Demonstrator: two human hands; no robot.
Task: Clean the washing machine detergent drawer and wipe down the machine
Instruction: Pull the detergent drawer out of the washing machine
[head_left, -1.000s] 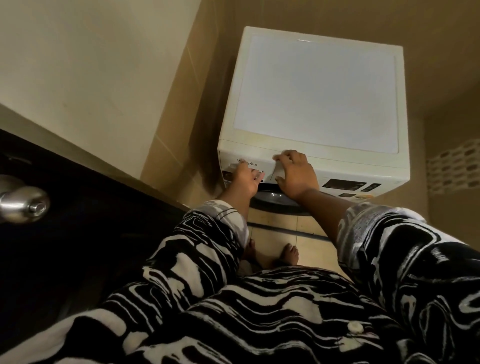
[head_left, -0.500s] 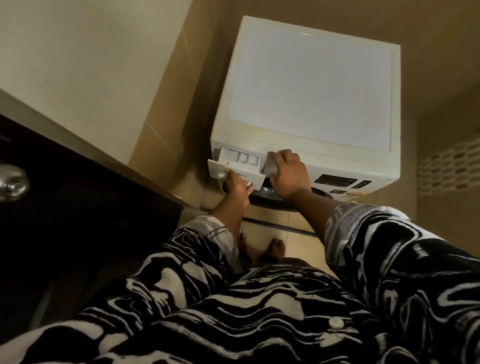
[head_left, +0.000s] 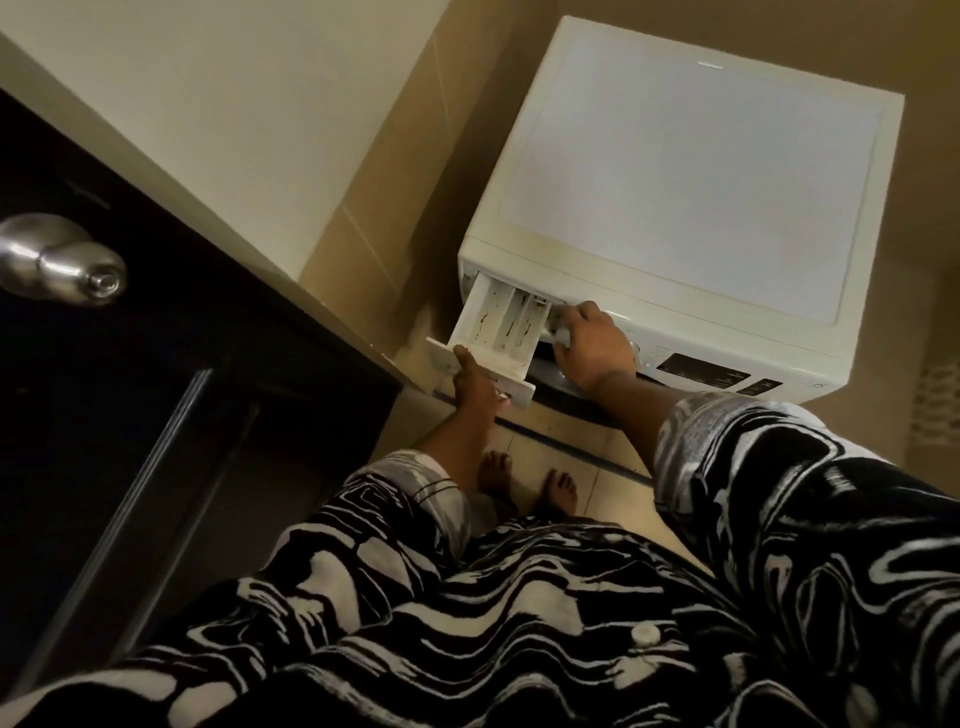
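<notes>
We look down on a white washing machine (head_left: 675, 171) standing against tan wall tiles. At its front left corner the detergent drawer (head_left: 493, 322) stands far out of its slot, and its three compartments show dark streaks of grime. Our left hand (head_left: 475, 382) grips the drawer's front panel from below, with the thumb over the panel's upper edge. Our right hand (head_left: 592, 348) lies on the machine's front, just right of the slot, with bent fingers touching the drawer's far right corner. We cannot tell whether it holds anything. Both arms wear black-and-white patterned sleeves. Bare feet (head_left: 561, 491) stand on the floor tiles below the machine. At the left edge a dark door (head_left: 130, 415) carries a round metal knob (head_left: 62, 260).
</notes>
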